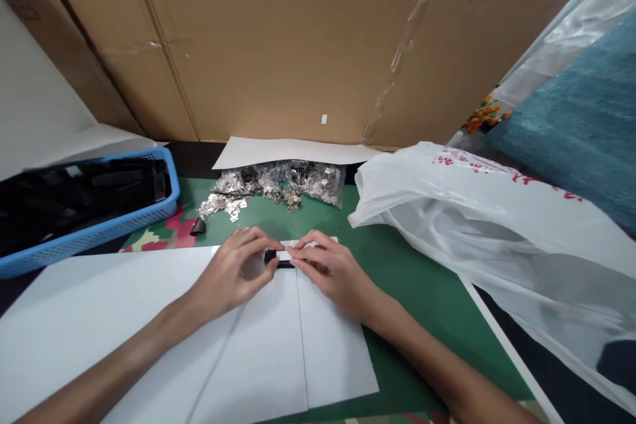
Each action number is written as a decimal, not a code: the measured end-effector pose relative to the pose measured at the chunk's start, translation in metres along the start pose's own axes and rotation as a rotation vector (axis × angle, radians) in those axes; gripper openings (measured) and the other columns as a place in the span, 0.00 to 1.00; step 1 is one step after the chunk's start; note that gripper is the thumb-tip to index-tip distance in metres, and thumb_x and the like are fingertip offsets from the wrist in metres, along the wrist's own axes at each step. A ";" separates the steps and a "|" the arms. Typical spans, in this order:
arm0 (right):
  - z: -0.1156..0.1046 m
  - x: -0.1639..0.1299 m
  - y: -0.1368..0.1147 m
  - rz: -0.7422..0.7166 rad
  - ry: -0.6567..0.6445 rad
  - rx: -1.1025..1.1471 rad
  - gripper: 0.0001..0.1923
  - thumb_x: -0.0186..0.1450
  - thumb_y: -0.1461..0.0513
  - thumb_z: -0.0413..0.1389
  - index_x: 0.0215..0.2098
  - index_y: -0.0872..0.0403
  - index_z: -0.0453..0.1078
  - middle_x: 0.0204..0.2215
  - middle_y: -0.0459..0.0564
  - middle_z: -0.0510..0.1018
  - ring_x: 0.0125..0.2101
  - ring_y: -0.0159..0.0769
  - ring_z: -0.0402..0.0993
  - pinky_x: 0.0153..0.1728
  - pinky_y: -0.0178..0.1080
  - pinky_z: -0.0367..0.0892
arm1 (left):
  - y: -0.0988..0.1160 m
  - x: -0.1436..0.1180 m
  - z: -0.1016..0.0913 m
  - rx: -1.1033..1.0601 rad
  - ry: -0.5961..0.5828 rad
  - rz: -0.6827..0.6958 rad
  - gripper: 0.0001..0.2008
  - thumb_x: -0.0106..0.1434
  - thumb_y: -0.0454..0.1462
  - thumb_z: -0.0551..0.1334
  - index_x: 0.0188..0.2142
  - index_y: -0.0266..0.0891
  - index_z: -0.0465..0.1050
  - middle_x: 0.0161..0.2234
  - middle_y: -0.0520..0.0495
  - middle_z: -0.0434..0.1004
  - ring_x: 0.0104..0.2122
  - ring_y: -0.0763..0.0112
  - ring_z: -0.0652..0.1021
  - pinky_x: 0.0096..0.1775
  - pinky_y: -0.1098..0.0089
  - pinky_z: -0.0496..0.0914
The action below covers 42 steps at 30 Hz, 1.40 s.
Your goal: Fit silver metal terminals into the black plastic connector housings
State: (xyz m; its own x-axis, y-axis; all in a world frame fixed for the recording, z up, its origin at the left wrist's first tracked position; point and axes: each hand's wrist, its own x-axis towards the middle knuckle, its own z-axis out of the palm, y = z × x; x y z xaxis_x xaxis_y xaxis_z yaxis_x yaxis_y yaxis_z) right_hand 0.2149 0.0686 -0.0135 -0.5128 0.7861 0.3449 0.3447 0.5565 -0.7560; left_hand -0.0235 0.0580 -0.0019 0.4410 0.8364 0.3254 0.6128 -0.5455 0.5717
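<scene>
A small black strip-like piece with a white top face (284, 256) lies between my two hands, just over the white paper (258, 344). My left hand (238, 264) pinches its left end between thumb and fingers. From the other side, my right hand (332, 269) grips its right end with the fingertips pressed together. The fingers cover both ends, so its exact kind is hidden. Beyond my hands, small silvery metal pieces (226, 204) lie in a loose heap next to a clear plastic bag (322, 185) of similar pieces. A dark cone-shaped cap (198, 226) stands near the heap.
On the left, a blue plastic basket (114, 213) holds many black pieces. A large white plastic bag (477, 205) with red print bulges over the right side of the green mat (412, 318). Tall cardboard (288, 46) closes off the back.
</scene>
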 end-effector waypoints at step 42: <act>-0.012 0.009 0.006 0.431 0.261 0.554 0.09 0.60 0.57 0.69 0.36 0.53 0.80 0.35 0.49 0.83 0.38 0.38 0.83 0.41 0.37 0.76 | -0.004 -0.009 0.004 0.043 0.007 0.076 0.09 0.74 0.33 0.58 0.51 0.46 0.72 0.54 0.43 0.70 0.52 0.64 0.78 0.46 0.68 0.75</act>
State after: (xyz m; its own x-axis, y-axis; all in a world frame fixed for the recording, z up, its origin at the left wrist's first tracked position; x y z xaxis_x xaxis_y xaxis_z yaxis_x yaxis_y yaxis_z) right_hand 0.2214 0.0827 -0.0087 -0.1948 0.9806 0.0234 -0.0090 0.0221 -0.9997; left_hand -0.0271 0.0525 -0.0104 0.4828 0.7930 0.3716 0.6056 -0.6089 0.5123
